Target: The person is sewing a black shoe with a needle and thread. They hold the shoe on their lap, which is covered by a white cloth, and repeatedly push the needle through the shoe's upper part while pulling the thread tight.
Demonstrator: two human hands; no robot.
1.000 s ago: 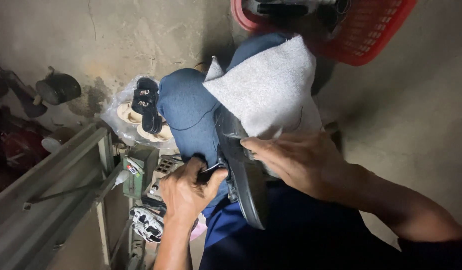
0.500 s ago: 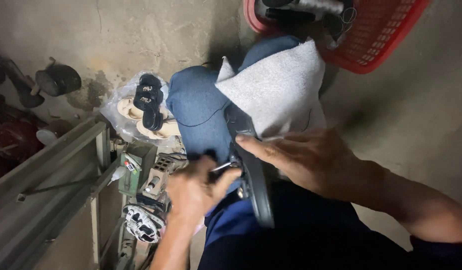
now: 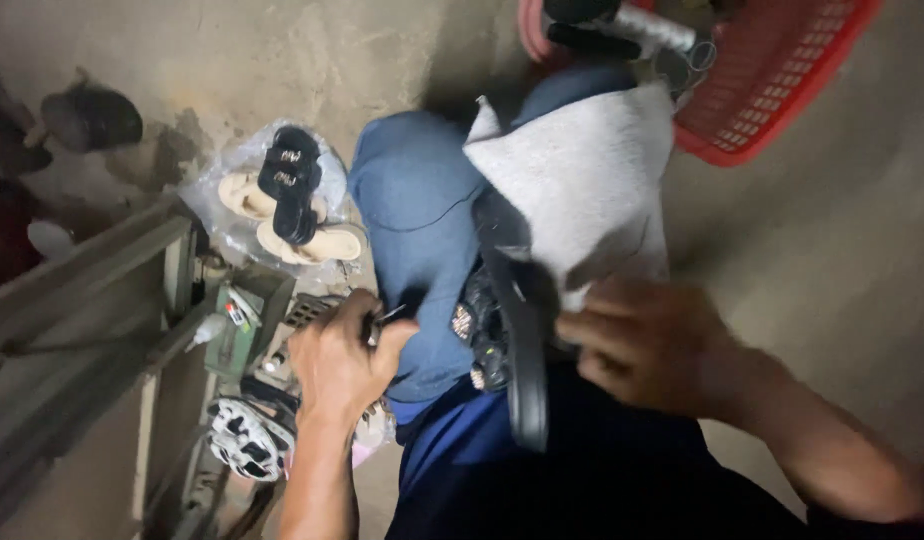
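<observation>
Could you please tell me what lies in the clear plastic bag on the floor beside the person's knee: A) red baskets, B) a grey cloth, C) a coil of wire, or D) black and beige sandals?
D: black and beige sandals show inside the clear plastic bag.

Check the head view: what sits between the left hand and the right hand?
Head view: between left hand and right hand lie the blue-jeaned knee and the black sandal propped on the lap.

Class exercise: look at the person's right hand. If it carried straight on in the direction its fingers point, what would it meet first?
The right hand points leftward at the black shoe sole on the lap; it would probably meet that first, if not already touching. Motion blur hides actual contact.
</observation>
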